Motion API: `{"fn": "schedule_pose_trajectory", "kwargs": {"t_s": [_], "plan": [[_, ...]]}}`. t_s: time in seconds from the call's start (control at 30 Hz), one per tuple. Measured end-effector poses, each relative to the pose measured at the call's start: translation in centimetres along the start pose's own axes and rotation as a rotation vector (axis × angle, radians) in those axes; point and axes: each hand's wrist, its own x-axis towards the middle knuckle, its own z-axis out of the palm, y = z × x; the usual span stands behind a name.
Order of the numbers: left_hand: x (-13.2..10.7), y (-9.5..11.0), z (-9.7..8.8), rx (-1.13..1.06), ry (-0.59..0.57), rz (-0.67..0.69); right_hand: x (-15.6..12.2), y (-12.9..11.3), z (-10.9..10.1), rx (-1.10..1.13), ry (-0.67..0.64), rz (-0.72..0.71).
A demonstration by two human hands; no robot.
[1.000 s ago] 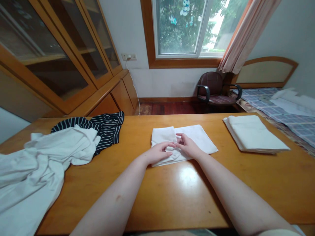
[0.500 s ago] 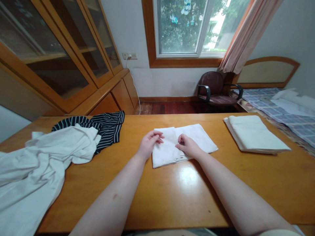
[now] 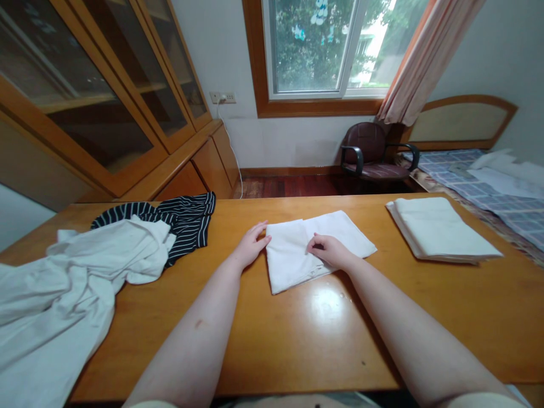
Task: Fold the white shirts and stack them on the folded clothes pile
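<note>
A white cloth, folded into a rough rectangle, lies flat on the wooden table in front of me. One layer's edge runs down its middle, with small creases near the front. At its left edge rests my left hand, fingers apart and fingertips touching the border. My right hand is over the middle, its fingers curled in a pinch at the inner edge of the cloth; the fingertips are partly hidden.
To the left lie a crumpled white cloth and a black-and-white striped garment. A folded white stack sits on the right. Beyond the table are a glass-door cabinet, an office chair and a bed.
My left hand has moved slightly left, from over the cloth to its left edge, and its fingers have spread. The cloth's left part has turned a little. My right hand stays curled, nearly in place.
</note>
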Motion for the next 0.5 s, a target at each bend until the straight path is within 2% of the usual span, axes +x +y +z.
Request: {"fn": "schedule_pose_trajectory", "kwargs": {"t_s": [0.1,0.23,0.37,0.5], "plan": [[-0.3,0.7,-0.2,-0.173,-0.024,0.006,-0.2,0.0,-0.6,0.01,0.018,0.051],[-0.6,1.5,-0.2,-0.072,-0.093,0.041,-0.5,0.0,-2.0,-0.039,0.036,0.12],[-0.7,2.0,0.0,-0.029,-0.176,0.009,-1.1,-0.6,-3.5,-0.276,0.109,0.267],[-0.8,2.1,0.3,-0.009,-0.185,0.039,-2.0,-1.4,-4.4,-0.316,-0.064,0.45]]}}
